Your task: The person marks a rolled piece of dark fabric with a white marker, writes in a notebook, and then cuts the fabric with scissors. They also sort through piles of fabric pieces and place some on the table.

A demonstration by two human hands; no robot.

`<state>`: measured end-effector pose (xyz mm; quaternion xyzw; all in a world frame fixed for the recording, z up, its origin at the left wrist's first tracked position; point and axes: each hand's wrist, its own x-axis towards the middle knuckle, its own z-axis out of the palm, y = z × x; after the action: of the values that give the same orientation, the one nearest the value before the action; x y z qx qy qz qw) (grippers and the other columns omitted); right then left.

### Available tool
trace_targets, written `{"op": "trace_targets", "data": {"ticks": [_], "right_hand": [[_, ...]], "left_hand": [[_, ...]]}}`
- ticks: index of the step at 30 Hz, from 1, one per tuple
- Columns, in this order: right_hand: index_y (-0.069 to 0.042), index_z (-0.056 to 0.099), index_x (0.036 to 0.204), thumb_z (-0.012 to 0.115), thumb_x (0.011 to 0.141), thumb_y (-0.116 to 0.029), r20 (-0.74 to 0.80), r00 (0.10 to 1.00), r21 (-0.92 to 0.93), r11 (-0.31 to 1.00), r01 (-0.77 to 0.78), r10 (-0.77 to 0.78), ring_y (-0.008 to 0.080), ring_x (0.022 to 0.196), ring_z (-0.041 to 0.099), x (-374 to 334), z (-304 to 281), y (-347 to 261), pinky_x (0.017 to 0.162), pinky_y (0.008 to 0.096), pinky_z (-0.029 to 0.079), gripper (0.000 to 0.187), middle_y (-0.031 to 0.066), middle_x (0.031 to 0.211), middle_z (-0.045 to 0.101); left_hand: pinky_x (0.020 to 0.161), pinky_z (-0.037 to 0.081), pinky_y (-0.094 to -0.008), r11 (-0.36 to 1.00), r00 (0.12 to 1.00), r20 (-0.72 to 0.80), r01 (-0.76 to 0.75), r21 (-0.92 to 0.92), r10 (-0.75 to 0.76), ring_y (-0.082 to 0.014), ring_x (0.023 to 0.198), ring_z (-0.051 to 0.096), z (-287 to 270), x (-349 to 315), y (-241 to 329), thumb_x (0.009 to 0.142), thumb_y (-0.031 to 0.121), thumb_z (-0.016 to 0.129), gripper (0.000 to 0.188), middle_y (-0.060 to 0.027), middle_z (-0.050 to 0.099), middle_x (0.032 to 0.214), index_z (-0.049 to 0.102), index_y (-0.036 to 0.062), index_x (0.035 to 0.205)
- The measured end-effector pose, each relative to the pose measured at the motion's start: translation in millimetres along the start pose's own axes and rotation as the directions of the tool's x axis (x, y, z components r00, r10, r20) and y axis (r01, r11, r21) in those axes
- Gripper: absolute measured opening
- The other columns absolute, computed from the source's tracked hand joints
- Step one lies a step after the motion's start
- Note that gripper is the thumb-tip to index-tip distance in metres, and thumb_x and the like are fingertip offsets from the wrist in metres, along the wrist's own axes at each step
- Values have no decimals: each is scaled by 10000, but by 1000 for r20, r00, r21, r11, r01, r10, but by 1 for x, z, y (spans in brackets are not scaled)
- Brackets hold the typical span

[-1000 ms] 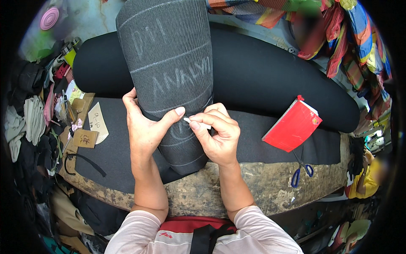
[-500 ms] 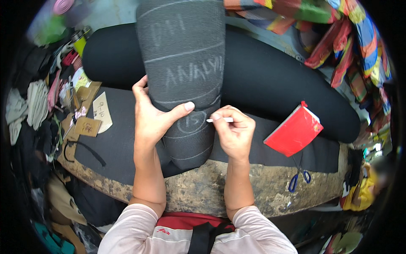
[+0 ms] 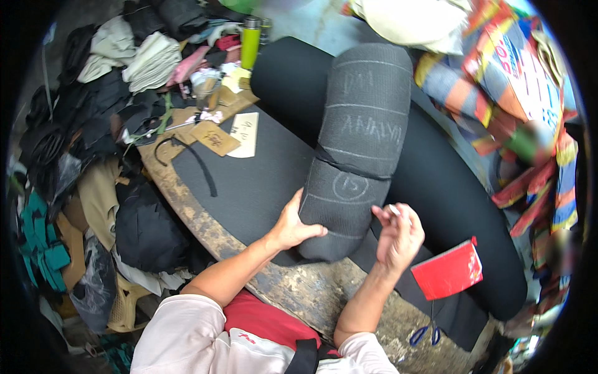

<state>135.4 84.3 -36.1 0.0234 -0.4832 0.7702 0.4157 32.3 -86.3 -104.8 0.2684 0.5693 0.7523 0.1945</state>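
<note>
A dark grey fabric roll (image 3: 364, 143), marked with white chalk lines and writing and bound by a dark band, slants across the bench in front of me. My left hand (image 3: 291, 225) grips its lower left side, thumb on top and fingertips against the edge. Beside the roll's lower right side, my right hand (image 3: 398, 237) holds a small white piece of chalk (image 3: 395, 211) in its fingers. Its fingertips are close to the roll; whether they touch it I cannot tell. Behind lies a long black fabric roll (image 3: 448, 168).
A red notebook (image 3: 448, 271) and blue-handled scissors (image 3: 425, 335) lie on the right. Cardboard pieces (image 3: 215, 138) and a black strap (image 3: 200, 167) rest on the worn bench (image 3: 283, 290). Cloth piles (image 3: 156, 62) and a green bottle (image 3: 250, 43) are far left; colourful sacks (image 3: 486, 87) far right.
My view has swung left. Both hands have shifted toward the roll's near end, and the chalk has come away from the roll's marked surface.
</note>
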Motion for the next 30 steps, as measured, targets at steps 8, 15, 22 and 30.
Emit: {"op": "trace_targets", "data": {"ticks": [8, 15, 22, 30], "right_hand": [[26, 601, 1034, 534, 914, -74, 82, 994, 58, 995, -78, 74, 210, 764, 566, -24, 17, -8, 782, 471, 525, 170, 129, 846, 605], [58, 611, 1046, 567, 852, 51, 135, 988, -264, 964, -42, 80, 215, 829, 641, -81, 55, 1, 758, 349, 537, 200, 144, 913, 637], [47, 641, 938, 632, 740, 124, 333, 943, -646, 723, 245, -22, 187, 795, 605, -107, 72, -1, 696, 252, 476, 212, 143, 880, 630], [26, 649, 826, 672, 734, 49, 428, 903, -742, 577, 341, 17, 178, 654, 609, -82, 74, 2, 585, 263, 464, 97, 103, 733, 627]], "left_hand": [[1048, 306, -323, 996, 999, -43, 1, -94, -5, -194, 1220, 411, -80, -92, 57, 606, -2, 778, 924, -136, 438, 1322, 270, -71, 1374], [985, 386, -345, 862, 972, -56, 173, -476, -226, -212, 1113, 516, -70, -120, 51, 645, 13, 735, 776, -123, 530, 1214, 352, -37, 1318], [908, 456, -342, 888, 936, -135, 254, -383, -325, -207, 1035, 561, -34, -112, 27, 723, 14, 711, 670, -134, 551, 1151, 348, -23, 1284], [972, 422, -362, 980, 933, -341, -54, 192, 118, -255, 1104, 537, -8, -102, 35, 662, 159, 830, 970, -195, 523, 1213, 218, -45, 1386]]}}
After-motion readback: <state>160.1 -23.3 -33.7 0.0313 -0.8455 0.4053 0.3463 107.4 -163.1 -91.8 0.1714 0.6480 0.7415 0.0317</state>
